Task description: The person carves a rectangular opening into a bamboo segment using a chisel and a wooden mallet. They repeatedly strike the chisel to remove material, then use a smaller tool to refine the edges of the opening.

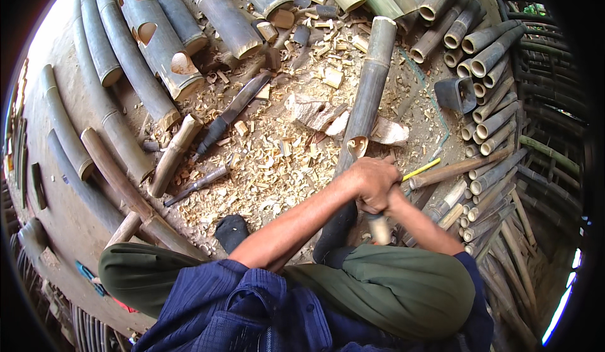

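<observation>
A bamboo pole (pixel 370 78) lies lengthwise in front of me, with a scooped hole (pixel 358 146) cut into its near part. My left hand (pixel 370 178) is closed beside this hole, its fingers partly hidden. Against it, my right hand (pixel 379 202) is closed round a tool whose pale wooden handle (pixel 380 231) sticks out below, blurred. The tool's working end is hidden behind my hands. Under the pole rests a rough pale block of wood (pixel 387 131). A thin yellow stick (pixel 421 169) shows just right of my hands.
Wood shavings (pixel 265 188) cover the ground. A large knife (pixel 233 112) and a slim dark-bladed tool (pixel 198 185) lie left. Bamboo poles, one with several holes (pixel 148 30), lie far left. Cut bamboo tubes (pixel 488 125) are stacked right, near a dark square container (pixel 455 95).
</observation>
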Demonstrator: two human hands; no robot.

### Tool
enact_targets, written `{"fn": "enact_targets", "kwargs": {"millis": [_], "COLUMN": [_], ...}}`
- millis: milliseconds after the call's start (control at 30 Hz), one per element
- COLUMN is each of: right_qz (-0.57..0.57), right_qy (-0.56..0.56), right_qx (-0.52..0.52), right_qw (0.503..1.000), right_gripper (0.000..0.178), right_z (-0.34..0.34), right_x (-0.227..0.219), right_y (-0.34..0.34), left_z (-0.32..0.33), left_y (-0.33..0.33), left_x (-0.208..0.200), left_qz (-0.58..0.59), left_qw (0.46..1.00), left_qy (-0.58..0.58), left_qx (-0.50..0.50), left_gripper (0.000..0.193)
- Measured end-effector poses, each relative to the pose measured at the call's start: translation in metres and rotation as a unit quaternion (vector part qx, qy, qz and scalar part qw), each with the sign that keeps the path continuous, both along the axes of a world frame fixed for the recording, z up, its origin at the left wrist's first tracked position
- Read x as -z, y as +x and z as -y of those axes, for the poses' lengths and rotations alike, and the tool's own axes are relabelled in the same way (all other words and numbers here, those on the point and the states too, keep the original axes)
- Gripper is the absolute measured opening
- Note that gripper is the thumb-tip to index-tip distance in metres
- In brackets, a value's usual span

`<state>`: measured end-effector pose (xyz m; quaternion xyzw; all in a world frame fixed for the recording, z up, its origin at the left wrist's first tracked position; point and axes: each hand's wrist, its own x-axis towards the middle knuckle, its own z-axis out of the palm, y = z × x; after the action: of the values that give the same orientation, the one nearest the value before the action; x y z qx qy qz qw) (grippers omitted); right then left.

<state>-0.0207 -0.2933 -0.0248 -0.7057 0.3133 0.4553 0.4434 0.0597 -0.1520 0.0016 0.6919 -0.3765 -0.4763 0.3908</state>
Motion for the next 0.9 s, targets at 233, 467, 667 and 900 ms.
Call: {"fn": "enact_targets", "kwargs": {"millis": [233, 467, 667, 900], "right_qz": [0.040, -0.058, -0.057, -0.038], "right_qy": [0.350, 0.499, 0.495, 0.323], "right_qx": [0.403, 0.409, 0.486, 0.277], "right_qw": [0.845, 0.762, 0.718, 0.904], "right_gripper": [0.039, 0.040, 0.039, 0.035], "right_z": [-0.049, -0.049, -0.057, -0.019], "right_x": [-0.042, 0.005, -0.005, 0.002], "right_y": [-0.019, -0.018, 0.014, 0.006], "left_z": [-0.099, -0.131, -0.128, -0.101], "left_y": [-0.073, -0.047, 0.080, -0.086], "left_x": [-0.063, -0.060, -0.038, -0.008], "left_qz": [-0.052, 0.247, 0.054, -0.146], "left_qw": [0.941, 0.915, 0.955, 0.916], "left_qy": [0.129, 0.306, 0.281, 0.276], "left_qx": [-0.308, -0.090, 0.072, -0.251], "left_gripper": [0.082, 0.011, 0.025, 0.038]}}
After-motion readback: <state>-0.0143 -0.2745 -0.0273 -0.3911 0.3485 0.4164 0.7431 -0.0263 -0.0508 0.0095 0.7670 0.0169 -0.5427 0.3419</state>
